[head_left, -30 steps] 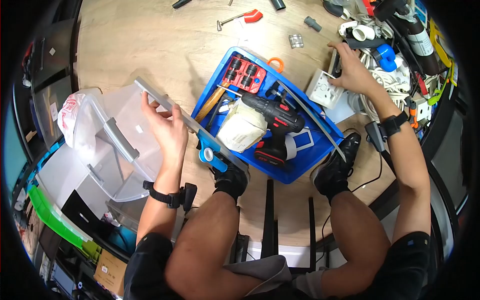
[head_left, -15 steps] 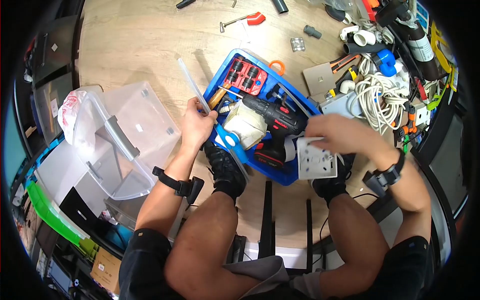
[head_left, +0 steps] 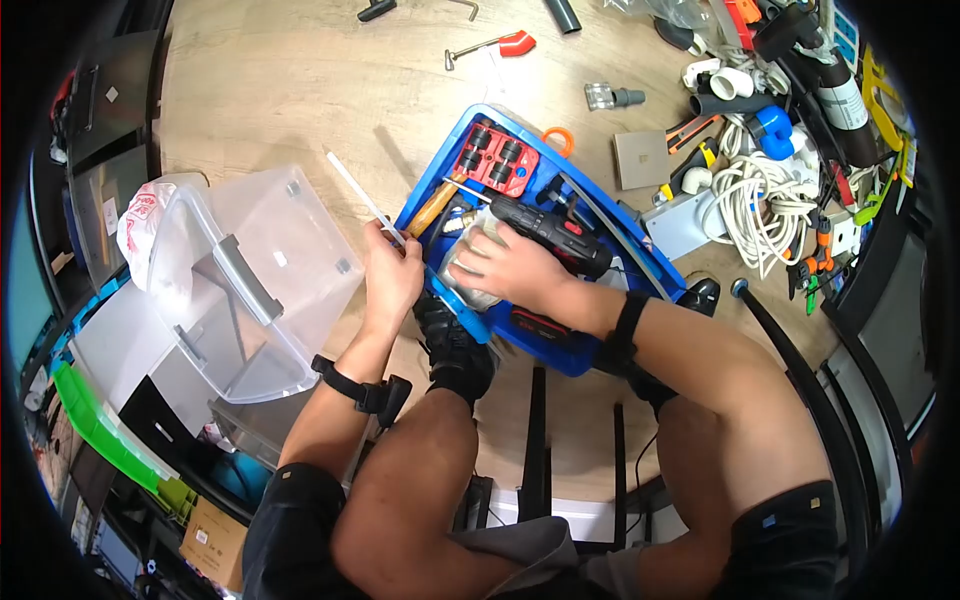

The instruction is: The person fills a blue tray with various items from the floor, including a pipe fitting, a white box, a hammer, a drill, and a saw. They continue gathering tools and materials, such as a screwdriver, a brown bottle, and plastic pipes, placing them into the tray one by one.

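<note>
My left hand [head_left: 394,272] is closed on a thin translucent plastic panel [head_left: 355,187], seen nearly edge-on at the left side of a blue box [head_left: 555,357]. A blue clip-like part [head_left: 462,312] shows just below that hand. My right hand [head_left: 515,270] reaches into the box, its fingers curled over a whitish block-like object [head_left: 462,262]; the thumb is hidden. Beside it in the box lie a cordless drill [head_left: 545,228], a red piece with black rollers [head_left: 497,160] and a wooden handle [head_left: 435,207].
A clear plastic bin [head_left: 285,225] stands to the left. On the right are a coiled white cable [head_left: 755,205], a beige square plate [head_left: 641,160] and pipe fittings. A red-handled tool [head_left: 515,44] lies at the back. My shoes flank the blue box.
My right hand has moved left from the box's right edge onto the whitish object. The white square mounting box it held is no longer in it. The panel in my left hand has tilted leftward.
</note>
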### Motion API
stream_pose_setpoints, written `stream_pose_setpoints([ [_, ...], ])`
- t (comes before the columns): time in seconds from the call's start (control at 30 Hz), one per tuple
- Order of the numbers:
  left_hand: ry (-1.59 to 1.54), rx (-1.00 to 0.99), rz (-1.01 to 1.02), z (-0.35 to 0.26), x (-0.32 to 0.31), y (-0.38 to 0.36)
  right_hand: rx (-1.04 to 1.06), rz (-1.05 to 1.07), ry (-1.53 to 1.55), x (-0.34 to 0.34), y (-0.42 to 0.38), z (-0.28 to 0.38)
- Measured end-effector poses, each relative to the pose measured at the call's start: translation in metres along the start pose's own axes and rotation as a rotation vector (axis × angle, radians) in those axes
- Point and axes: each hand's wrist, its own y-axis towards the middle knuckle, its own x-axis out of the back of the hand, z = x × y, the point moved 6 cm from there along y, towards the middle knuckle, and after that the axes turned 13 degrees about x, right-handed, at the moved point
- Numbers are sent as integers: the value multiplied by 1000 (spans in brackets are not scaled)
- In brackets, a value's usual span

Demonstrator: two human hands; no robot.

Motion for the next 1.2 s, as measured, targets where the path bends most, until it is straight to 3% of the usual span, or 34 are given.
stream_pose_setpoints([
  [0.1, -76, -60, -66, -2, 11, -10, -115, 97, 45, 17, -11, -2],
  [0.13, -6, -7, -41, -2, 15, -9, -239, 223, 159, 25, -17, -6],
  [0.23, 38, 42, -13, -8, 22, -13, -386, 262, 195, 36, -35, -12],
  [0.33, -47, 102, 80, -5, 8, -7, -436, 190, 205, 36, -34, -9],
  [0.4, -129, 327, 262, 3, -12, -1, -489, 143, 213, 36, -32, -10],
  [0.5, -278, 415, 271, 11, -16, 5, -554, -10, 286, 49, -37, -13],
  [0.6, -323, 457, 327, 20, -14, 2, -247, -111, 378, 93, -52, -3],
  [0.63, -283, 457, 340, 22, -12, 1, -247, -111, 379, 95, -63, 8],
  [0.7, -264, 414, 286, 22, -8, 0, -126, 246, 593, 65, -88, 46],
  [0.77, 154, 353, 241, 1, 7, -5, -89, 365, 580, 33, -122, 67],
  [0.83, 190, 396, 300, 9, 10, 0, -50, 482, 563, 13, -142, 78],
  [0.9, 592, 190, 219, 22, 9, 10, -80, 427, 558, 6, -148, 71],
  [0.93, 829, 128, 135, -2, 17, -2, -85, 429, 562, 8, -148, 66],
  [1.0, 911, 124, 82, -31, 26, -8, -86, 505, 831, 11, -148, 50],
  [1.03, 989, 118, 24, -43, 28, -7, -178, 419, 880, 26, -140, 25],
  [1.07, 912, 16, -67, -59, 30, -9, -271, 333, 928, 48, -130, -1],
  [1.1, 910, 7, -57, -67, 29, -12, -579, 167, 987, 76, -130, -36],
  [1.13, 761, -217, -65, -90, 25, -18, -663, -111, 816, 98, -138, -65],
  [1.2, 490, -592, -64, -120, 12, -25, -677, -223, 379, 117, -159, -115],
])
